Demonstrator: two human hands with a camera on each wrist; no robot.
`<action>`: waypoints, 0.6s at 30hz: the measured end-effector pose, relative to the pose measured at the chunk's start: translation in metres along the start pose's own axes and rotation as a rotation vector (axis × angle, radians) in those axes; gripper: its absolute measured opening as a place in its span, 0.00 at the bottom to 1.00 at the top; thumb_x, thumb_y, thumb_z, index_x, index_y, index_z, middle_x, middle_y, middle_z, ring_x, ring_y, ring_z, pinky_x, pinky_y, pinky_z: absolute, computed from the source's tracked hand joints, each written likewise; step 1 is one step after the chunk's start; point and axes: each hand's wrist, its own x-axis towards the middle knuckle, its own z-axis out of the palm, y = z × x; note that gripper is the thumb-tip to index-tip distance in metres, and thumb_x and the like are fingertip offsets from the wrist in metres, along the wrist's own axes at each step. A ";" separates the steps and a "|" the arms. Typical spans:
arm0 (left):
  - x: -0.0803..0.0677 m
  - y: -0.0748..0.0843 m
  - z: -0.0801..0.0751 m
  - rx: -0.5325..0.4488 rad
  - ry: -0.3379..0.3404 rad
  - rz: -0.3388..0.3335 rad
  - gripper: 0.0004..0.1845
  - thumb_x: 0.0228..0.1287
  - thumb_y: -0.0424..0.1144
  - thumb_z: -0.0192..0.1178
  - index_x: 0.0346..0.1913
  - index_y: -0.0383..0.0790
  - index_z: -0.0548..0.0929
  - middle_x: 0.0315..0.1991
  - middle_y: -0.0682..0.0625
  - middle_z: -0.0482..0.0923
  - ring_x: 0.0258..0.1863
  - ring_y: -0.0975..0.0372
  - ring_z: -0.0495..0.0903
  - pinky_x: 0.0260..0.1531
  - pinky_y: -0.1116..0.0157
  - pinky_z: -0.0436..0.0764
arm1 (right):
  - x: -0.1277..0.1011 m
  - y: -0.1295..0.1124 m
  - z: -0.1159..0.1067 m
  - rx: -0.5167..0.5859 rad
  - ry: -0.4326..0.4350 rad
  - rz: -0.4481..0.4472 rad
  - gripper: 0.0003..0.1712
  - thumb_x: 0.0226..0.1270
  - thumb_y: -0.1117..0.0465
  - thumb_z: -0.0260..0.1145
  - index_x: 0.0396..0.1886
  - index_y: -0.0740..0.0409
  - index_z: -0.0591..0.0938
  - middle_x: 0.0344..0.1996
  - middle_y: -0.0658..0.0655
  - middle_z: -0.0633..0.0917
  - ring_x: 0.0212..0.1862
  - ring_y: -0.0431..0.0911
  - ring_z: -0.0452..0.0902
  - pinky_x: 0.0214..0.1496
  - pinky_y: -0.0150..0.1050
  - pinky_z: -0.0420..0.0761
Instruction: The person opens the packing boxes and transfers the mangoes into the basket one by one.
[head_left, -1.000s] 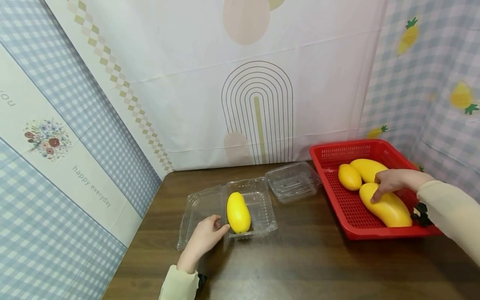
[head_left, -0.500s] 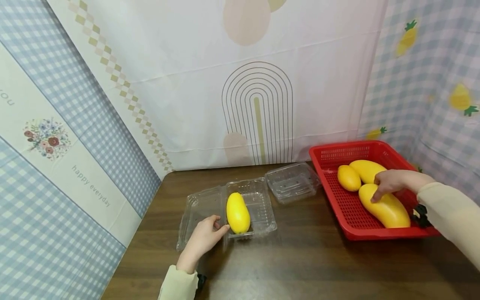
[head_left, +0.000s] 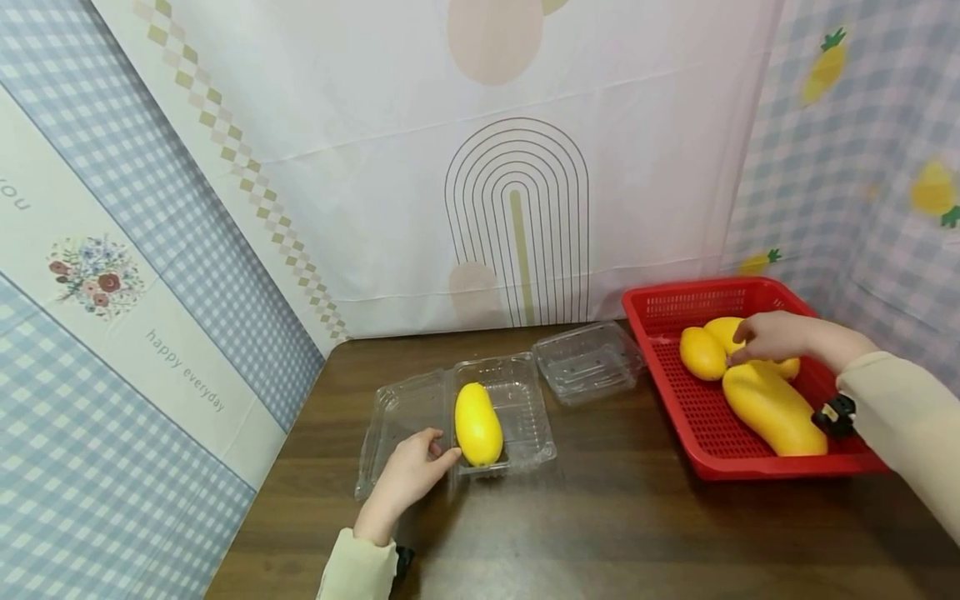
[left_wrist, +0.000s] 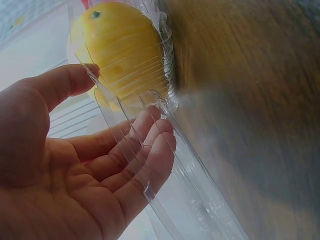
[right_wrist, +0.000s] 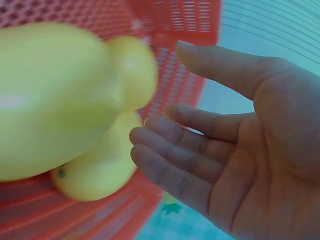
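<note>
A: What were the surface and the room like?

B: A dark wood-grain table [head_left: 600, 517], boxed in by hung cloths: a pale one with an arch print behind, blue checked ones to the left and right.

A: What else was on the table?

B: A second, empty clear box [head_left: 588, 362] stood behind the open one, just beside the left wall of a red basket [head_left: 705, 454]. The basket held three mangoes: a small one [head_left: 701, 353], a large one [head_left: 772, 408] lying lengthwise, and a third [head_left: 786, 367] at the back, mostly hidden by the right hand.

A: And the mango in the box?

B: That mango [head_left: 477, 423] lay lengthwise in the tray half of an open clear clamshell box [head_left: 525, 417], with the lid half flat to its left.

A: And the hands?

B: The left hand [head_left: 408, 479] rested at the near edge of the clamshell, fingers straight and relaxed against the plastic, thumb tip beside the mango; it grasped nothing. The right hand [head_left: 768, 337] was over the basket, well apart from the clamshell, fingers loosely extended at the rear mango. The right wrist view showed an open palm with nothing held.
</note>
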 end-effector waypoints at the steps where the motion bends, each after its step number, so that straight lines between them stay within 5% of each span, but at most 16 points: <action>1: 0.000 0.000 0.000 0.001 0.002 0.002 0.30 0.67 0.50 0.65 0.58 0.26 0.79 0.37 0.48 0.82 0.34 0.60 0.80 0.38 0.56 0.82 | 0.001 -0.004 -0.002 -0.003 0.022 -0.009 0.41 0.67 0.46 0.69 0.56 0.84 0.74 0.48 0.76 0.81 0.41 0.54 0.83 0.38 0.48 0.84; 8: -0.002 0.000 -0.001 0.009 -0.001 0.006 0.30 0.67 0.51 0.65 0.58 0.26 0.79 0.36 0.49 0.82 0.34 0.60 0.80 0.37 0.56 0.81 | 0.010 -0.037 -0.012 0.015 0.129 -0.057 0.33 0.72 0.48 0.66 0.57 0.75 0.78 0.46 0.65 0.85 0.39 0.50 0.83 0.38 0.46 0.83; 18: -0.006 -0.004 -0.004 0.020 -0.004 0.012 0.29 0.67 0.50 0.65 0.57 0.26 0.80 0.36 0.48 0.82 0.34 0.59 0.81 0.38 0.55 0.82 | 0.030 -0.103 0.002 0.036 0.190 -0.166 0.25 0.71 0.49 0.67 0.55 0.67 0.82 0.46 0.59 0.86 0.42 0.49 0.82 0.49 0.53 0.82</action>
